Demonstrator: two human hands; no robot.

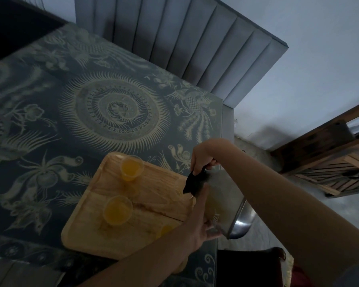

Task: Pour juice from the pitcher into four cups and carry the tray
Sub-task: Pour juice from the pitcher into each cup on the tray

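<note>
Wooden tray [87, 230] sits at the near right corner of the desk [50, 112], which is covered in a dark cloth with pale floral and sunburst patterns. From the left I see a cup [118, 210] of orange juice near the tray's middle, and farther back a second cup [132, 167], also holding juice. A third cup [164, 229] with juice shows at the near right of the tray, partly hidden behind my left hand [201, 222]. A fourth clear cup [177, 190] stands to the right; it is blurred, and I cannot tell if it holds juice. My left hand lies flat, fingers extended, against the side of the pitcher [224, 199], not closed round it. The pitcher is tilted, its black spout end over the tray's right side, its metal base toward me. My right hand [203, 158] is wrapped tight round the black handle at the top. Right of the desk, a grey padded chair [195, 44] stands far back, and wooden furniture [327, 160] is at the far right.
</note>
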